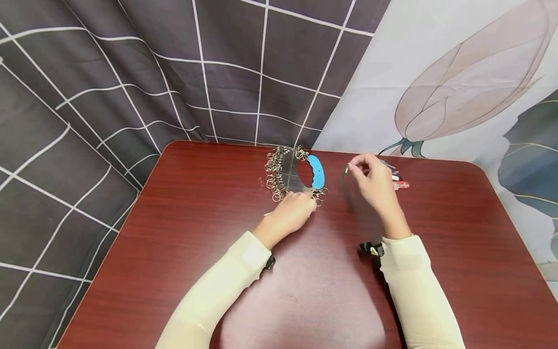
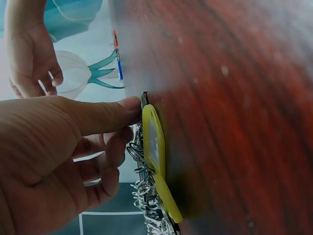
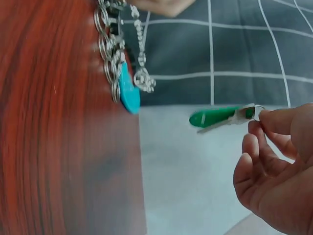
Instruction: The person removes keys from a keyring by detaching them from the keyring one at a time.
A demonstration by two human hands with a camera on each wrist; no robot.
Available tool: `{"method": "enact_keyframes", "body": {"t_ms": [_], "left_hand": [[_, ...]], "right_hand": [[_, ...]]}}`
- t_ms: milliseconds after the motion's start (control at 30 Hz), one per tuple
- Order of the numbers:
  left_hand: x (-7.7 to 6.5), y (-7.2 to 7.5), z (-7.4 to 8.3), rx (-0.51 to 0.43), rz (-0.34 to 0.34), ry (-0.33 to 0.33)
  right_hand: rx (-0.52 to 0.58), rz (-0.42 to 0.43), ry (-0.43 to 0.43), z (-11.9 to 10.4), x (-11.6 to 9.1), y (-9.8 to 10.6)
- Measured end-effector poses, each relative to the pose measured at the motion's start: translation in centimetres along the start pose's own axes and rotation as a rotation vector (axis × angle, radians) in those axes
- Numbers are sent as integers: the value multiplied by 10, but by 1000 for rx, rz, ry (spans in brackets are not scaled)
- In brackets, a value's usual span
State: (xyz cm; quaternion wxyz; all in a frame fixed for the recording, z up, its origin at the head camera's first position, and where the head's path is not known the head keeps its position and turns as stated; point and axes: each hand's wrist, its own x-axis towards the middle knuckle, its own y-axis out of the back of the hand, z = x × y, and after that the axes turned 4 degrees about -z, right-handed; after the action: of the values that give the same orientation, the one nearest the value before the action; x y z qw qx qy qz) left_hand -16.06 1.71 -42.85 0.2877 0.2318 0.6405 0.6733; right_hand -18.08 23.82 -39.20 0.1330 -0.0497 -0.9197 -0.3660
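Note:
A clear curved key holder plate (image 1: 287, 169) with a light-blue handle (image 1: 317, 172) lies at the table's back, metal rings and clips along its edge. My left hand (image 1: 293, 212) pinches its near edge between thumb and fingers. Beside that grip, a yellow key tag (image 2: 154, 142) shows in the left wrist view. To the right of the holder, my right hand (image 1: 376, 182) is raised above the table. Thumb and fingertip pinch the small ring of a green key tag (image 3: 211, 117), which carries a silver key (image 3: 222, 125).
Several keys with coloured tags, among them a red one (image 1: 402, 184), lie behind the right hand at the table's back right. The wooden table (image 1: 196, 194) meets a dark gridded curtain (image 1: 226, 87) and a white floral one (image 1: 370, 106).

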Motion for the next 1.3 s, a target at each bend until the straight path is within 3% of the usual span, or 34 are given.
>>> {"method": "enact_keyframes", "body": {"t_ms": [133, 333, 500, 700, 900, 1300], "left_hand": [[-1, 2, -1, 0, 1, -10], [-9, 12, -13, -41, 65, -26], [-23, 23, -26, -109, 103, 0], [-42, 26, -43, -104, 176, -1], [-56, 25, -55, -76, 253, -6], [-86, 18, -67, -48, 205, 28]], "right_hand": [[-21, 32, -28, 10, -1, 10], [-76, 93, -30, 29, -5, 33], [-106, 160, -47, 49, -9, 56], [-166, 186, -63, 76, -15, 81], [-261, 166, 21, 104, -18, 97], [-545, -12, 270, 135, -24, 122]]}}
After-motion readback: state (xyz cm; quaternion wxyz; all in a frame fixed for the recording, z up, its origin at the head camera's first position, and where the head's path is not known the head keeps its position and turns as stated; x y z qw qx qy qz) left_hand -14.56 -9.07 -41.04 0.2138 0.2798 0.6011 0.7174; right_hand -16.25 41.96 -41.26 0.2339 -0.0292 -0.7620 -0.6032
